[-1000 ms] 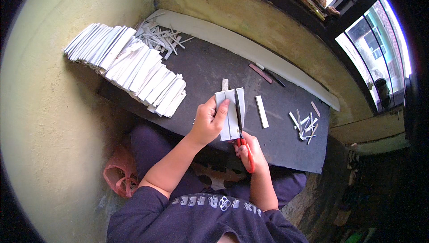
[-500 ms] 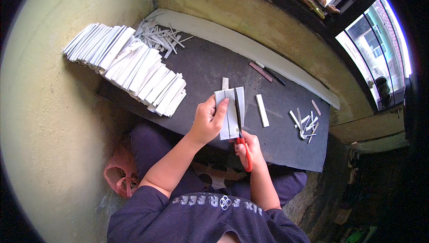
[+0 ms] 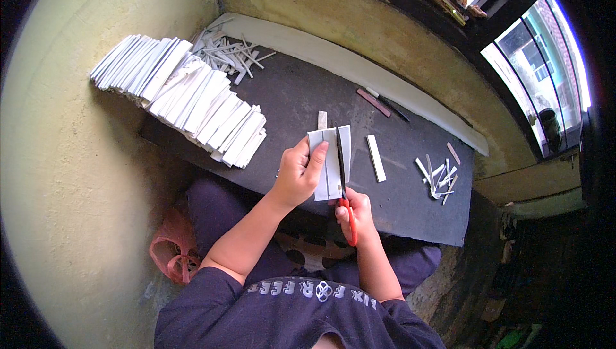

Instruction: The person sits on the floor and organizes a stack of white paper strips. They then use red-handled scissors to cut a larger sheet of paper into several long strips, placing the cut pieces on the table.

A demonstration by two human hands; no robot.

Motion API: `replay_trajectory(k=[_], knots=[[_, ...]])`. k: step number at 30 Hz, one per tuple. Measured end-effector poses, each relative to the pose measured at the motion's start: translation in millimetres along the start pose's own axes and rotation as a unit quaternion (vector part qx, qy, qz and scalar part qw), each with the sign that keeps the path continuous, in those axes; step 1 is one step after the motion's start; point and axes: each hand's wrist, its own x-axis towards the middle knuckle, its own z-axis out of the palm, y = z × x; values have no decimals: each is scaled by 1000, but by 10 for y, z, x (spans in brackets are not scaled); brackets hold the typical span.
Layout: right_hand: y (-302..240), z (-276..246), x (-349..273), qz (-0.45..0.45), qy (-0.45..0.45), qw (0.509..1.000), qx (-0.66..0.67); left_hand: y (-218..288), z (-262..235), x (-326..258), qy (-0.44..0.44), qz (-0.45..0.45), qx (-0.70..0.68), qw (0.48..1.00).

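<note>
We see a dark board (image 3: 301, 98) lying across our lap, with a long white plank (image 3: 359, 69) along its far edge. A row of stacked white strips (image 3: 186, 95) leans across its left end, and a loose heap of thin white offcuts (image 3: 228, 53) sits just behind that row. One single white strip (image 3: 376, 157) lies near the middle, a smaller pile of slivers (image 3: 437, 174) farther right. A pink bag (image 3: 174, 251) rests on the floor.

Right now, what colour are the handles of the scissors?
Red, on the scissors in the right hand, clearest in the head view.
</note>
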Motion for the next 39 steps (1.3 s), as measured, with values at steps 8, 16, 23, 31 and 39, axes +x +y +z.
replay_trajectory(k=[8,16,23,31,39], knots=[[-16,0,13,6,4,1000,-8,-68,33,28,25,49,-2,998],[84,20,33,-7,9,1000,-13,-122,21,24,30,40,-10,999],[81,32,46,-5,15,1000,5,-104,23,21,30,24,-28,999],[54,53,57,-3,24,1000,1,-121,-10,13,15,-4,-31,999],[71,66,56,13,48,999,13,-231,-47,21,-98,47,-37,993]])
